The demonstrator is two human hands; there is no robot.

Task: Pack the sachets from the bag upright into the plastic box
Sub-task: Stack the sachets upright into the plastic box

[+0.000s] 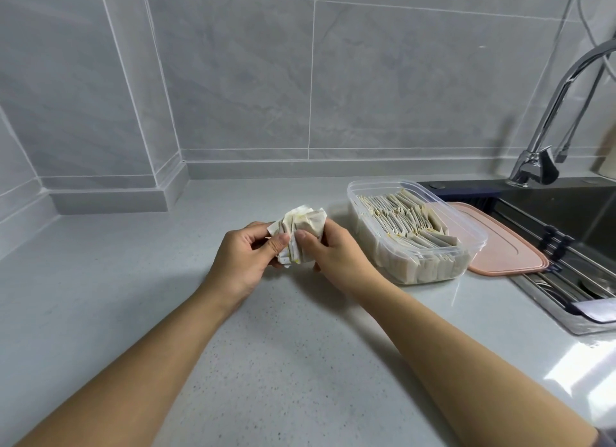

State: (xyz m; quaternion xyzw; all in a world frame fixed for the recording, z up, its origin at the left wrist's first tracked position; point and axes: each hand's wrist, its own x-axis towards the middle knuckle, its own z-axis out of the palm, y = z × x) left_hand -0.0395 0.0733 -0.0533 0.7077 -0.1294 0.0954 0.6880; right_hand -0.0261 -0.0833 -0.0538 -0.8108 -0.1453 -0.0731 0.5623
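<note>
A bundle of beige and white sachets [300, 228] is held between both hands just above the grey countertop. My left hand [245, 256] grips its left side, thumb on top. My right hand [328, 251] grips its right side, thumb pressed on the front. To the right stands a clear plastic box [466, 228], lidless, with several sachets [405, 220] packed upright in rows inside it. No bag is in view.
A pink lid [510, 246] lies flat behind and to the right of the box, beside the sink [566, 220]. A chrome tap [546, 140] rises at the back right. Tiled walls close the back and left. The countertop [283, 346] stretches toward me.
</note>
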